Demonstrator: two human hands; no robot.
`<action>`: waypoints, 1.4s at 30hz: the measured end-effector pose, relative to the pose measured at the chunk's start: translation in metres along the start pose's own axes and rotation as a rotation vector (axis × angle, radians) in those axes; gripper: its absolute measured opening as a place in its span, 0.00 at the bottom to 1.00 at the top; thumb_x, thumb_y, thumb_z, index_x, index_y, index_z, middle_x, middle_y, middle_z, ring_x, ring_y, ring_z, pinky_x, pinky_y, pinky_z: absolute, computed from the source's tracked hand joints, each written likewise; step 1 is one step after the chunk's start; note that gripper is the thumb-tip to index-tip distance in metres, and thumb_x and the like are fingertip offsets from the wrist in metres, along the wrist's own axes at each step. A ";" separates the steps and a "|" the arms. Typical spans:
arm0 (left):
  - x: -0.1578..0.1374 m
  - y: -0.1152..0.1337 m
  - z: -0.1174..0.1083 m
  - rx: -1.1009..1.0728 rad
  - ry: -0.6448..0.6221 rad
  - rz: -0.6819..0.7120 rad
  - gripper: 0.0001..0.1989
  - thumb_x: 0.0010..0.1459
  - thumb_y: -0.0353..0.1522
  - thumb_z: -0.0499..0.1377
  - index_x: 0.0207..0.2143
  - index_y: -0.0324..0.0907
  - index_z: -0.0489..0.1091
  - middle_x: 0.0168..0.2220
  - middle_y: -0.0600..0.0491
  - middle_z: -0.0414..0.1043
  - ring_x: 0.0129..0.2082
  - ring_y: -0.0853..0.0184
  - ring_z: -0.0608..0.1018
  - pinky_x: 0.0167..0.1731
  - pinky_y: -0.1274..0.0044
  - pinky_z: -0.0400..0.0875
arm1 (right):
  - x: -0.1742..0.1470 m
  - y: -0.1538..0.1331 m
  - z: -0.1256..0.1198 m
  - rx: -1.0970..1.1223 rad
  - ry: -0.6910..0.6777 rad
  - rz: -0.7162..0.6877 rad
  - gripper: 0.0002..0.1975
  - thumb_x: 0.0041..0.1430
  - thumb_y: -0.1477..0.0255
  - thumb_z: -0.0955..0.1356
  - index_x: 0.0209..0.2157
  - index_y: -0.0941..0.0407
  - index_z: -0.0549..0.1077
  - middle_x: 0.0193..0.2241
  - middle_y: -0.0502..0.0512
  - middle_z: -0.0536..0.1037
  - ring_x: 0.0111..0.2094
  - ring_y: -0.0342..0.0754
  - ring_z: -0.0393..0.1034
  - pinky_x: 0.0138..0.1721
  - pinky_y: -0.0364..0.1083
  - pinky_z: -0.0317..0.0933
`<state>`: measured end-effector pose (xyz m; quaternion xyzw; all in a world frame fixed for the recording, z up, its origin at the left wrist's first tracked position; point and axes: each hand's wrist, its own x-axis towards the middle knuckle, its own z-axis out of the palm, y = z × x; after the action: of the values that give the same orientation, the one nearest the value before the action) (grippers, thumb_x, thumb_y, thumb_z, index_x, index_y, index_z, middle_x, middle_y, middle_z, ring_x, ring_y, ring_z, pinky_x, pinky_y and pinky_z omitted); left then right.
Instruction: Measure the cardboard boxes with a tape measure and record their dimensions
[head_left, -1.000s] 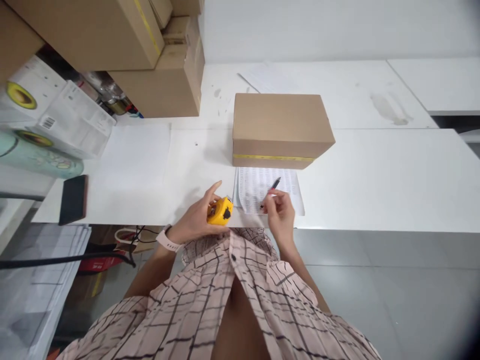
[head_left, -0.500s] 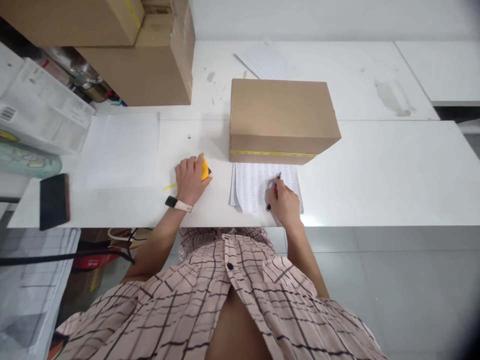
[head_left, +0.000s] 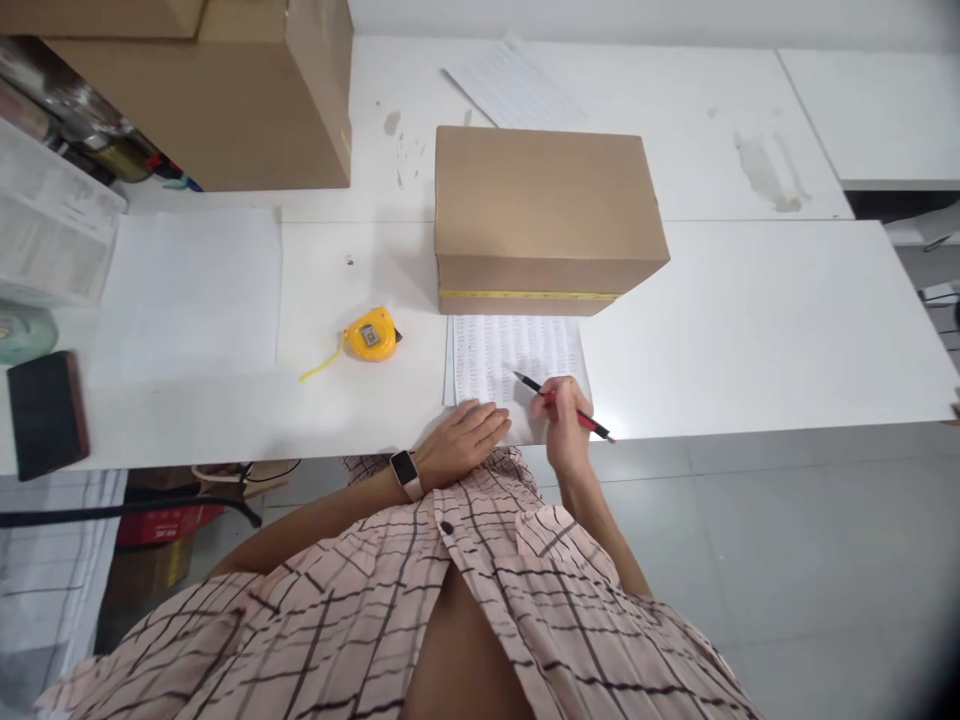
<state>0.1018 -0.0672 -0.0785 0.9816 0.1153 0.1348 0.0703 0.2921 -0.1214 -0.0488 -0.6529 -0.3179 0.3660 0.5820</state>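
Printed sheets (head_left: 495,355) lie on the white table at its front edge, partly under a closed cardboard box (head_left: 544,195). My left hand (head_left: 466,438) rests flat across the bottom left of the sheets, fingers stretched out and holding nothing. In my right hand (head_left: 567,415) is a black and red pen (head_left: 596,425), its tip slanting toward the upper left above the print. Whether the tip touches paper I cannot tell. A yellow tape measure (head_left: 373,335) lies left of the box, a short piece of its tape pulled out.
Larger cardboard boxes (head_left: 217,110) are stacked at the back left. Blank white paper (head_left: 191,290) lies on the left, with a dark phone (head_left: 49,415) at the table's left end. Another printed sheet (head_left: 517,85) sits behind the box.
My left hand has let go of the tape measure and moved right onto the sheets. The pen in my right hand has swung from nearly upright to a slant across the page.
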 end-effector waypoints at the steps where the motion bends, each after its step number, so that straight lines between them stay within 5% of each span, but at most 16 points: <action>1: 0.000 -0.001 -0.001 0.009 -0.019 0.003 0.19 0.69 0.26 0.52 0.61 0.35 0.65 0.62 0.42 0.69 0.62 0.56 0.71 0.63 0.59 0.64 | -0.004 0.002 0.005 -0.037 -0.028 0.002 0.19 0.69 0.53 0.59 0.40 0.53 0.71 0.25 0.49 0.76 0.31 0.47 0.74 0.41 0.50 0.68; 5: -0.001 -0.002 -0.001 0.016 -0.030 -0.007 0.21 0.69 0.25 0.50 0.63 0.37 0.63 0.61 0.42 0.70 0.59 0.58 0.73 0.60 0.60 0.67 | -0.015 0.009 0.017 -0.150 -0.097 -0.050 0.19 0.65 0.55 0.66 0.51 0.52 0.71 0.42 0.56 0.80 0.46 0.51 0.74 0.47 0.51 0.67; 9: -0.002 -0.002 0.001 0.020 -0.004 0.001 0.19 0.70 0.25 0.50 0.61 0.37 0.65 0.59 0.43 0.72 0.56 0.59 0.75 0.58 0.62 0.68 | -0.016 0.017 0.018 -0.208 0.033 -0.070 0.13 0.64 0.58 0.68 0.33 0.54 0.70 0.28 0.50 0.73 0.32 0.46 0.69 0.36 0.47 0.64; 14: -0.002 -0.004 0.000 0.061 0.032 0.010 0.17 0.70 0.27 0.50 0.59 0.37 0.67 0.58 0.45 0.73 0.55 0.59 0.75 0.56 0.63 0.69 | -0.014 0.021 0.016 -0.192 0.024 -0.083 0.11 0.65 0.61 0.68 0.42 0.54 0.69 0.36 0.52 0.74 0.36 0.45 0.70 0.39 0.47 0.65; 21: -0.002 -0.004 0.000 0.010 0.034 -0.015 0.19 0.70 0.27 0.52 0.61 0.38 0.65 0.59 0.44 0.72 0.54 0.60 0.76 0.57 0.62 0.68 | -0.014 0.026 0.015 -0.378 0.041 -0.147 0.13 0.64 0.63 0.66 0.29 0.52 0.60 0.21 0.43 0.63 0.23 0.42 0.58 0.28 0.44 0.56; 42: -0.003 -0.004 0.006 -0.101 0.013 -0.076 0.19 0.69 0.28 0.52 0.61 0.41 0.65 0.58 0.44 0.73 0.55 0.60 0.76 0.58 0.62 0.68 | -0.015 0.028 0.017 -0.499 0.038 -0.193 0.12 0.64 0.67 0.65 0.29 0.51 0.57 0.21 0.43 0.63 0.22 0.42 0.58 0.28 0.45 0.57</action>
<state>0.0997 -0.0653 -0.0860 0.9709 0.1458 0.1441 0.1239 0.2693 -0.1280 -0.0757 -0.7497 -0.4479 0.2068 0.4411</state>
